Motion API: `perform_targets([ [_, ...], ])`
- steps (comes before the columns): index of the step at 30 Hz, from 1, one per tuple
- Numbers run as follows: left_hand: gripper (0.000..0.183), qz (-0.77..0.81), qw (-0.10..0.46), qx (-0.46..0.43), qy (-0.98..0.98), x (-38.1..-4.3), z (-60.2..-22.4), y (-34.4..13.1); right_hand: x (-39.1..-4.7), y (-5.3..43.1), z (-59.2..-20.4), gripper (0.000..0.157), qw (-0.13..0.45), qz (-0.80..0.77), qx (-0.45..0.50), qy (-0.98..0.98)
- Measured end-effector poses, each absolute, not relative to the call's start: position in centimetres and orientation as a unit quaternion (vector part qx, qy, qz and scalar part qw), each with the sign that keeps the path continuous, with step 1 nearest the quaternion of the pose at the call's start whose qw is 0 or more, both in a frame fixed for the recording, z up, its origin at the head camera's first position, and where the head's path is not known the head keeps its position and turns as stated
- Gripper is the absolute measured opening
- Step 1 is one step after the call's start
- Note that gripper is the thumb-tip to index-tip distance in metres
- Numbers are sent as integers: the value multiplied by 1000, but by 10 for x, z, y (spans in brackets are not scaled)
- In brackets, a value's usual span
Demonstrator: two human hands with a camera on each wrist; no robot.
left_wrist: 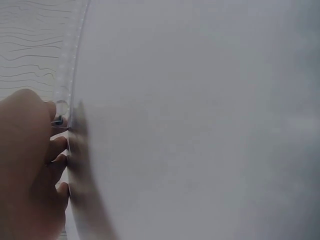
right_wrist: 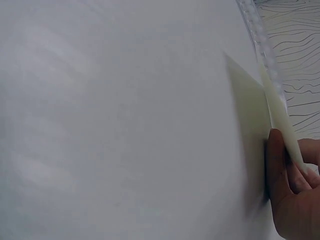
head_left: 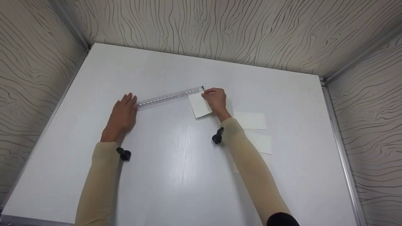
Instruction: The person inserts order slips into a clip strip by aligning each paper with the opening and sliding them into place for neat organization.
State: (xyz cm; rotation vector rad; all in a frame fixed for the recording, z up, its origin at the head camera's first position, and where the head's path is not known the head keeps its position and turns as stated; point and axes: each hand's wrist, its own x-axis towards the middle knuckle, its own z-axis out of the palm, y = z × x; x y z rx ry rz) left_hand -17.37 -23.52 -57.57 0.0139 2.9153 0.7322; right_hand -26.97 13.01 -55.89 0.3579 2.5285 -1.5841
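L hand: bare left hand (head_left: pixel 122 114) lies on the tabletop, fingers straight & close together, pointing far; its right edge touches the strip's left end.
R hand: bare right hand (head_left: pixel 216 99) w/ thumb & fingers pinching a small cream paper sheet (head_left: pixel 199 105) near the strip's right end.
Held sheet: x1, just near side of the strip, btwn the two hands but right by the R hand; tilted up off the tabletop in the right wrist view. Can't tell if folded.
Strip: x1, long narrow clear plastic strip (head_left: pixel 166 99) w/ a row of round shapes; runs from L hand to the right & slightly farther; small dark mark at its right end.
Other sheets: at least 3 pale cream paper sheets, right of centre: one farther (head_left: pixel 250 121), one nearer (head_left: pixel 263 143), a corner of another (head_left: pixel 236 169) on the near side; R arm hides parts, so exact no. can't be told.
Sleeves: x2, long beige (head_left: pixel 100 175), one per arm.
Wrist gear: x2 small black devices, left (head_left: pixel 125 155) & right (head_left: pixel 216 138).
Tabletop: x1, white, smooth (head_left: pixel 157 141), w/ a grey metal rail (head_left: pixel 342 150) along its right side.
Walls: x3 (left, far, right), pale w/ dark wavy grain lines (head_left: pixel 204 25).
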Motion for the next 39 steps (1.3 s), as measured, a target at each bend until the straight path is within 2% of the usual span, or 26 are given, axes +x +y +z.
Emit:
perform_targets([
  [39, 66, 242, 72, -1, 968, -175, -577, -235, -262, 112, -561, 18, 63, -524, 97, 844],
])
